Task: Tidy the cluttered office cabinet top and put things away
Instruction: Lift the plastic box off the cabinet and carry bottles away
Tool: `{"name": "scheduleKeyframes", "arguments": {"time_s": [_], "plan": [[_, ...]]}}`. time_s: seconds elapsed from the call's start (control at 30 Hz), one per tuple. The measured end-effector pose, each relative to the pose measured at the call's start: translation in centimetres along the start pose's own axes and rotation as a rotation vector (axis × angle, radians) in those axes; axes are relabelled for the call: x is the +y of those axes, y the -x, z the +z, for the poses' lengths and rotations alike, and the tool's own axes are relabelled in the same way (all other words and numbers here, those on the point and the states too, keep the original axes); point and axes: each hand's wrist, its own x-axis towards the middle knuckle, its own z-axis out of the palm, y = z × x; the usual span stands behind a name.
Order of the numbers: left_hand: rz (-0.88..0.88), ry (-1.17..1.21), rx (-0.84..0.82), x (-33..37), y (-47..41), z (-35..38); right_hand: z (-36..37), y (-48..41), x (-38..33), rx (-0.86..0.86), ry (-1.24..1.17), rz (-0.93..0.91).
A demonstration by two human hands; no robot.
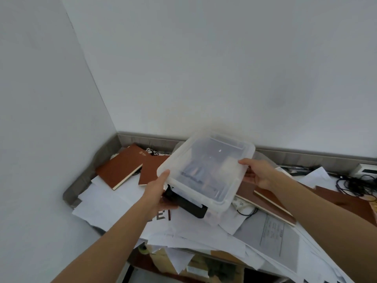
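A clear plastic storage box (206, 170) with a lid and a black latch hangs tilted above the cabinet top, with dark items faintly visible inside. My left hand (158, 190) grips its near left side, thumb on the lid and fingers under the base. My right hand (259, 173) grips the right edge of the box. Beneath it the cabinet top (81, 184) is covered with loose white papers (114, 207) and brown notebooks (120, 166).
More brown notebooks (271, 203) lie to the right under the box. Black cables (355, 184) and a white device (365, 169) sit at the far right by the wall. Papers hang over the front edge (204, 254). White walls close the corner at the left and back.
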Motion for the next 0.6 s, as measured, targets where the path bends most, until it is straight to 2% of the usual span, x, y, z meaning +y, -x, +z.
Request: {"name": "scheduleKeyframes", "arguments": {"time_s": [0.07, 0.17, 0.27, 0.43, 0.6], "plan": [[0.010, -0.017, -0.035, -0.2, 0.9, 0.3, 0.2, 0.1, -0.1, 0.011, -0.002, -0.030], [0.143, -0.056, 0.096, 0.1, 1.0, 0.6, 0.6, 0.1, 0.1, 0.007, -0.004, -0.047], [0.173, 0.057, 0.181, 0.1, 0.5, 0.7, 1.3, -0.1, 0.9, -0.035, -0.018, -0.024], [0.189, 0.326, 0.152, -0.6, -0.5, 0.6, 2.4, 0.3, 2.2, -0.094, -0.033, 0.001], [0.295, 0.250, 0.372, -1.1, -2.1, 1.6, 2.4, 0.2, 2.4, -0.058, -0.029, -0.039]]}}
